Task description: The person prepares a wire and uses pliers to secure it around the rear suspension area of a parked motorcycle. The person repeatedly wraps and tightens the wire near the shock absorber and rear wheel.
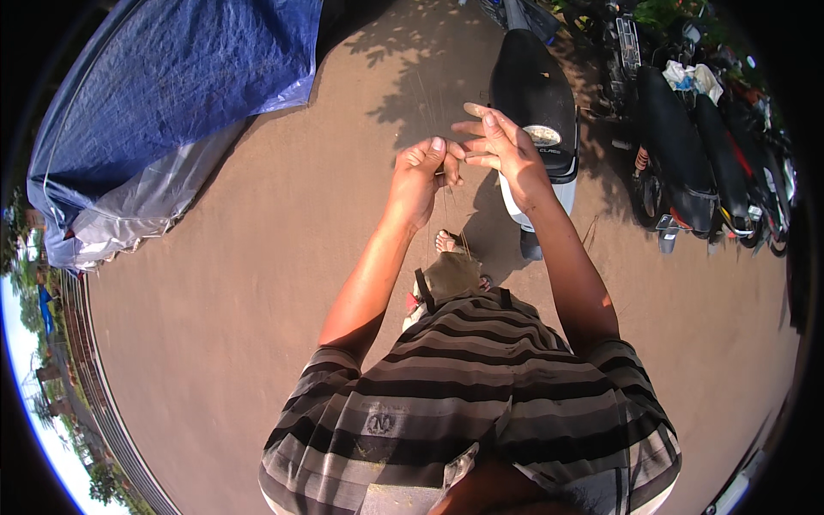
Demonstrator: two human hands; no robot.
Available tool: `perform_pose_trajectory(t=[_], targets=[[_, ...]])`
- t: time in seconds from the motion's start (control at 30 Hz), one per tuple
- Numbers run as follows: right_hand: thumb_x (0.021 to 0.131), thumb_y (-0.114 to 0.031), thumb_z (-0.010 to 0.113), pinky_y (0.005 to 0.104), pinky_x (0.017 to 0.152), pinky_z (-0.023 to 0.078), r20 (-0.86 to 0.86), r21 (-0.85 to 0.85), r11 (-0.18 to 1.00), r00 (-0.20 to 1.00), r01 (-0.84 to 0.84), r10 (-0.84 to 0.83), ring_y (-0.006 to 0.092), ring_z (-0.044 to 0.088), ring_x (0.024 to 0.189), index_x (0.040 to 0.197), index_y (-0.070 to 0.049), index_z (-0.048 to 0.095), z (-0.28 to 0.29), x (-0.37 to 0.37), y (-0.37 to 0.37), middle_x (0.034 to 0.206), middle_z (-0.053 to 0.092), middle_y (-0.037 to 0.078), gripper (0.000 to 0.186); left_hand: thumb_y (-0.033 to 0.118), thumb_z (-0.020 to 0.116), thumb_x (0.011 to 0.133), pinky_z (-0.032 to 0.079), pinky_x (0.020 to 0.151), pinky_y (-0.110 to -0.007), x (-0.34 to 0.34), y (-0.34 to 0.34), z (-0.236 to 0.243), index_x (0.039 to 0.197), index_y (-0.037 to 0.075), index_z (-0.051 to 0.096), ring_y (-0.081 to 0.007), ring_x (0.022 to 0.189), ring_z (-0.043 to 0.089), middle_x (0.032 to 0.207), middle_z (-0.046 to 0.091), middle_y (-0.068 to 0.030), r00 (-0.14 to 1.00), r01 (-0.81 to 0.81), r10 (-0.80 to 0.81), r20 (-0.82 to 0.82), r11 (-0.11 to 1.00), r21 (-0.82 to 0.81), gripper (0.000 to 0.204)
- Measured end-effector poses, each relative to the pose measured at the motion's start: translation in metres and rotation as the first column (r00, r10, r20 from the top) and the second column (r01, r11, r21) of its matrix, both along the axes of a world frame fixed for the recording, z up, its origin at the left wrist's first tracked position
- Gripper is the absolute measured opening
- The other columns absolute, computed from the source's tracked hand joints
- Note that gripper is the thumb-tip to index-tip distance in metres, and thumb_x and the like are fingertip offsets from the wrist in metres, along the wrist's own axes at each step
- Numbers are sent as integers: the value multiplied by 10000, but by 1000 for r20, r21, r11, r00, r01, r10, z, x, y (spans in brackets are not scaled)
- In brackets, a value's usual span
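My left hand [418, 178] is raised in front of me with the thumb pressed to the curled fingers. Faint thin strands [447, 206] run past it, above and below the fingers, and it seems to pinch them; where they end is hard to see. Close beside it, my right hand [512, 159] has its fingers stretched and apart, the fingertips near the left hand's fingers. Nothing solid shows in the right hand. Behind it stands a scooter with a black seat [534, 86] and a pale rear end [562, 193].
A blue tarpaulin [189, 94] with a grey lower sheet [163, 189] covers something bulky at the far left. Several parked motorcycles [678, 137] line the right side. Brown ground [215, 300] lies around me, and a railing [90, 343] curves along the left edge.
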State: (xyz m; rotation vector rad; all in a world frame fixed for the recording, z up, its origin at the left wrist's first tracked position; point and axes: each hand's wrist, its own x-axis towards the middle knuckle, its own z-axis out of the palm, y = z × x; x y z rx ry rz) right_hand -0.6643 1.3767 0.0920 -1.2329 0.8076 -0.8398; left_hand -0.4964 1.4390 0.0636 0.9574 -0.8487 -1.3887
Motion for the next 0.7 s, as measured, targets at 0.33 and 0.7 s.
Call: perform_pose_trajectory(t=[0.33, 0.7], targets=[[1046, -223, 624, 284, 643, 527, -205, 59, 913, 890, -405, 408, 103, 639, 676, 1072, 32, 646, -107, -3, 49, 767, 647, 38, 258, 273, 431, 1122, 276, 472, -234, 101, -34, 72, 1024, -2, 575, -86, 563, 326, 661, 411, 2, 738, -619, 459, -495, 753, -225, 325], [1080, -247, 516, 329, 641, 442, -386, -225, 853, 847, -470, 365, 150, 508, 615, 921, 19, 666, -80, -89, 88, 646, 530, 70, 344, 164, 414, 1101, 153, 394, -238, 214, 19, 48, 973, 92, 545, -77, 479, 219, 606, 311, 42, 426, -747, 554, -716, 662, 68, 197]])
